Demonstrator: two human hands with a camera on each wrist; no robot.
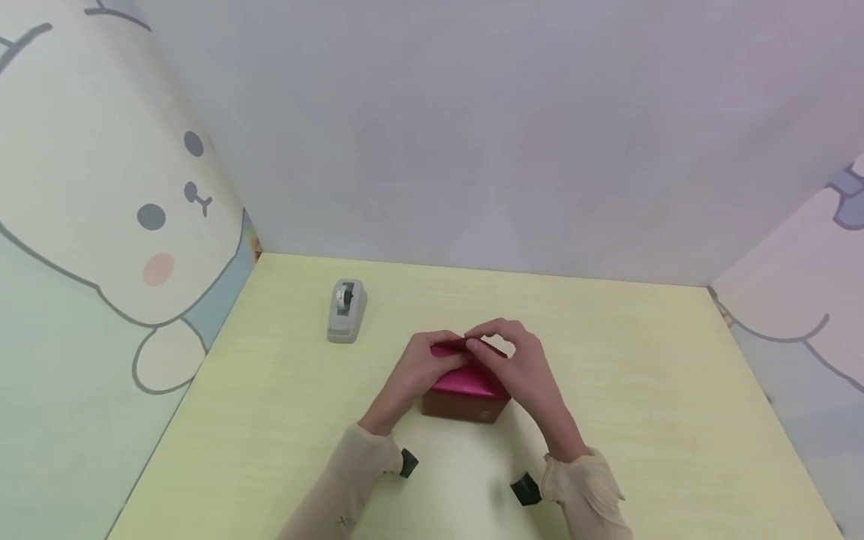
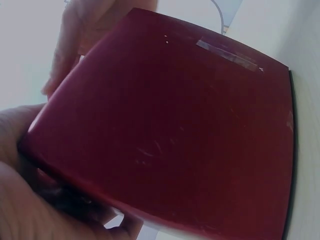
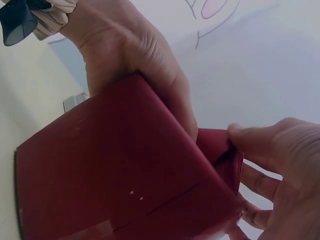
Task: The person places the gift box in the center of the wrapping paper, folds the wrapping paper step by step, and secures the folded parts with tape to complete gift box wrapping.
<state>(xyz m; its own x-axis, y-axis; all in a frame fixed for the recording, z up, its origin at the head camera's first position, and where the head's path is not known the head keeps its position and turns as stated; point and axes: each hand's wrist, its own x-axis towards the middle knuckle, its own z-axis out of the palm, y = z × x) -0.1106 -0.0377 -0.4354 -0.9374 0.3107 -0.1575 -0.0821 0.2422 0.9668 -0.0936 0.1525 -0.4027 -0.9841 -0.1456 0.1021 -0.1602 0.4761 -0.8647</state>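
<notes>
A box [image 1: 455, 406] covered in shiny red wrapping paper [image 2: 175, 120] rests on the table in front of me. My left hand [image 1: 420, 366] lies over its left side, thumb on top and fingers bent over the far edge, gripping the paper there. From the right, my right hand [image 1: 526, 369] pinches a raised paper flap [image 3: 215, 145] between thumb and fingers. Both thumbs nearly meet at the top. A strip of clear tape [image 2: 227, 54] sticks to one face of the box. The box's far side is hidden in the head view.
A grey tape dispenser [image 1: 346, 311] stands at the back left of the pale yellow table [image 1: 661, 375]. Walls with cartoon animal drawings [image 1: 155, 217] enclose the table's back and sides. Black wrist straps [image 1: 526, 489] show by the sleeves.
</notes>
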